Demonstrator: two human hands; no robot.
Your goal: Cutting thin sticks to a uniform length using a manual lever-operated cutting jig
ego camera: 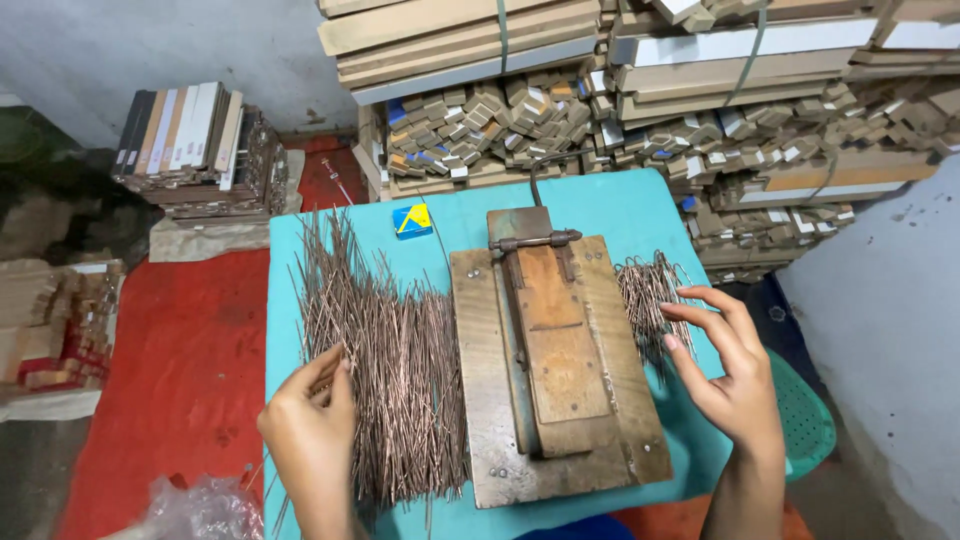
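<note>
A thick pile of straight copper-coloured wires lies on the left of a turquoise table. My left hand rests on the pile's near left edge, fingers pinching a few wires. In the table's middle sits a wooden bending jig with a hinged metal bar at its far end. To its right lies a smaller heap of bent wire pieces. My right hand hovers beside that heap, fingers spread, fingertips touching or nearly touching the bent wires; it holds nothing.
A small blue and yellow box lies at the table's far edge. Bundled wooden strips are stacked behind. More stacked strips stand on the red floor mat. A green plastic stool is at the right.
</note>
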